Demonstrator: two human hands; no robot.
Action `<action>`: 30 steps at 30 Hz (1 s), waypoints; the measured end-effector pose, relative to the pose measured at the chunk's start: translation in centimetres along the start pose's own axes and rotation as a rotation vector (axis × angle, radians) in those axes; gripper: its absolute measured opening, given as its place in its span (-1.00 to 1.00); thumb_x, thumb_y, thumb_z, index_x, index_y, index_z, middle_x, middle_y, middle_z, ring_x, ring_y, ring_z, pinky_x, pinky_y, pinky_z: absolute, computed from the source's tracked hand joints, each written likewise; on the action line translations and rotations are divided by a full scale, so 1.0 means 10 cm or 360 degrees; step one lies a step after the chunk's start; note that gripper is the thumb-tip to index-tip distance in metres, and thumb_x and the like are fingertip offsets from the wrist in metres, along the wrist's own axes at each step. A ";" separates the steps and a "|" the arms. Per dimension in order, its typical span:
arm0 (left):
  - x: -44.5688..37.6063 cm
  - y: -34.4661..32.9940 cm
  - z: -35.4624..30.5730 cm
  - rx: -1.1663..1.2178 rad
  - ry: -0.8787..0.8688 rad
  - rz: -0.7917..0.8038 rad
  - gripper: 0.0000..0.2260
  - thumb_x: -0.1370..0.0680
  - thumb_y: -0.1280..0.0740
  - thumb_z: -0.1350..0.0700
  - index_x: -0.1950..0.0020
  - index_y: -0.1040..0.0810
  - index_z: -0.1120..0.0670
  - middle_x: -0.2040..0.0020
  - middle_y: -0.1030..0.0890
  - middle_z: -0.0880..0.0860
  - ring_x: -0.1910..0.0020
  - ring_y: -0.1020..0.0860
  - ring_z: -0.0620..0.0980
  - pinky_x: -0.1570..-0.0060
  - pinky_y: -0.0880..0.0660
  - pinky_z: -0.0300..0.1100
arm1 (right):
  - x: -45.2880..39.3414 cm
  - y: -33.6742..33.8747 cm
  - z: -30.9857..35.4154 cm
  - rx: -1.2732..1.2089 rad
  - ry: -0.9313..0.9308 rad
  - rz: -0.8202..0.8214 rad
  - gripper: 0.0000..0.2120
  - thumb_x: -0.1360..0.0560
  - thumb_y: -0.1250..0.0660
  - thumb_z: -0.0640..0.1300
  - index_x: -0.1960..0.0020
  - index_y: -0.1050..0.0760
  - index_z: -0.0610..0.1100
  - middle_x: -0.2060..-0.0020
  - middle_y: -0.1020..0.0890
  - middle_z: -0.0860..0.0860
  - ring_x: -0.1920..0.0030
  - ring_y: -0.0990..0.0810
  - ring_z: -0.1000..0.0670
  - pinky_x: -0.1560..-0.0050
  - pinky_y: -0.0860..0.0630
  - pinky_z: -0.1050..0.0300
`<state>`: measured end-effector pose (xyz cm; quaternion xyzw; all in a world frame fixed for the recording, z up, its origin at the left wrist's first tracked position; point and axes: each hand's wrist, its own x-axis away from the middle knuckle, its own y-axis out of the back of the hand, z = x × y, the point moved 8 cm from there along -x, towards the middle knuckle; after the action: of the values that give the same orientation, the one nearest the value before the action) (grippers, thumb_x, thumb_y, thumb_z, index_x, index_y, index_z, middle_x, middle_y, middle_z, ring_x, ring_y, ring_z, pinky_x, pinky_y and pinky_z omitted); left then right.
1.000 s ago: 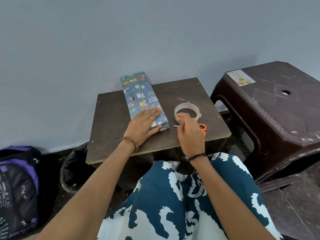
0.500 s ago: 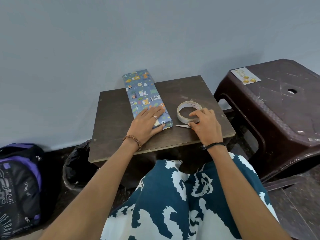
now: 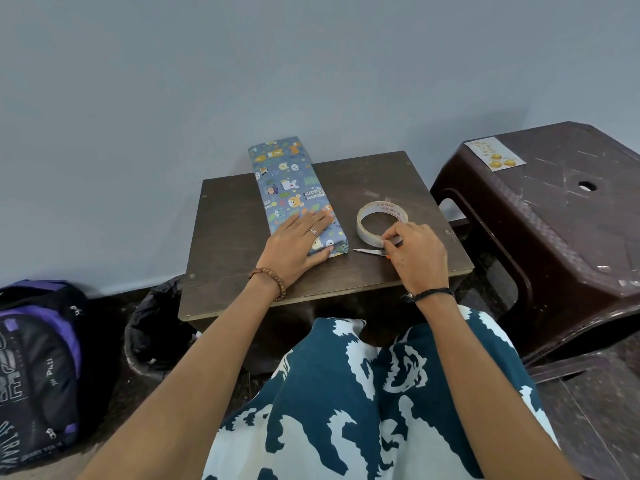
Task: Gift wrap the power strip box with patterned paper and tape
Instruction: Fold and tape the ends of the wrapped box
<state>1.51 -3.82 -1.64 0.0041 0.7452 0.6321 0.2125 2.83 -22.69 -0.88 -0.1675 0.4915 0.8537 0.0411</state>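
The long box wrapped in blue cartoon-patterned paper (image 3: 287,188) lies on the small dark brown table (image 3: 235,237), its far end past the table's back edge. My left hand (image 3: 299,242) presses flat on the box's near end, fingers straight. A roll of clear tape (image 3: 375,220) lies to the right of the box. My right hand (image 3: 414,251) pinches the near rim of the tape roll with its fingertips. Scissors (image 3: 369,251) with orange handles lie just in front of the roll, their handles mostly hidden under my right hand.
A dark brown plastic stool (image 3: 561,216) with a small sticker (image 3: 494,154) stands to the right. A black bin with a liner (image 3: 156,327) and a purple-black backpack (image 3: 34,368) sit on the floor at the left. A grey wall runs behind the table.
My right hand moved from the scissors to the tape roll's near rim and now pinches it. The left hand stayed pressed on the wrapped box.
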 end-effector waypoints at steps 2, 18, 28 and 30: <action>0.00 0.00 -0.01 0.0001 0.0001 0.0004 -0.51 -0.56 -0.23 -0.07 -0.45 -0.27 0.04 -0.44 -0.33 0.01 -0.44 -0.26 0.00 -0.40 0.03 -0.24 | 0.01 0.01 0.00 0.0015 -0.0009 0.0003 -0.97 -0.47 -0.33 -0.14 0.13 -0.53 -0.08 0.18 -0.60 0.02 0.12 -0.46 0.01 0.23 -0.28 0.18; 0.00 -0.01 -0.01 -0.0005 -0.0005 0.0021 -0.51 -0.56 -0.23 -0.07 -0.45 -0.26 0.05 -0.44 -0.33 0.03 -0.44 -0.26 0.01 -0.40 0.02 -0.23 | 0.05 -0.07 0.08 0.0125 0.0018 0.0162 -0.87 -0.47 -0.27 -0.17 0.23 -0.36 -0.06 0.16 -0.55 0.03 0.01 -0.45 0.04 0.27 -0.30 0.19; -0.01 -0.01 0.00 -0.0008 -0.0019 0.0000 -0.52 -0.56 -0.25 -0.05 -0.44 -0.28 0.06 -0.43 -0.35 0.04 -0.42 -0.29 0.01 -0.42 -0.05 -0.18 | 0.07 -0.09 0.02 -0.0025 -0.0030 0.0220 -0.90 -0.42 -0.30 -0.09 0.20 -0.40 -0.08 0.22 -0.48 0.08 0.11 -0.42 0.06 0.26 -0.31 0.17; -0.01 -0.02 0.00 -0.0010 -0.0020 0.0003 -0.52 -0.56 -0.24 -0.06 -0.45 -0.28 0.06 -0.43 -0.34 0.03 -0.43 -0.28 0.00 -0.43 -0.04 -0.18 | 0.07 -0.05 0.02 -0.0111 -0.0045 0.0141 -0.90 -0.46 -0.28 -0.09 0.18 -0.37 -0.06 0.29 -0.44 0.12 0.19 -0.39 0.07 0.33 -0.25 0.21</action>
<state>1.68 -3.90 -1.75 0.0082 0.7419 0.6345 0.2167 2.20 -22.38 -1.43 -0.1349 0.4678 0.8734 0.0043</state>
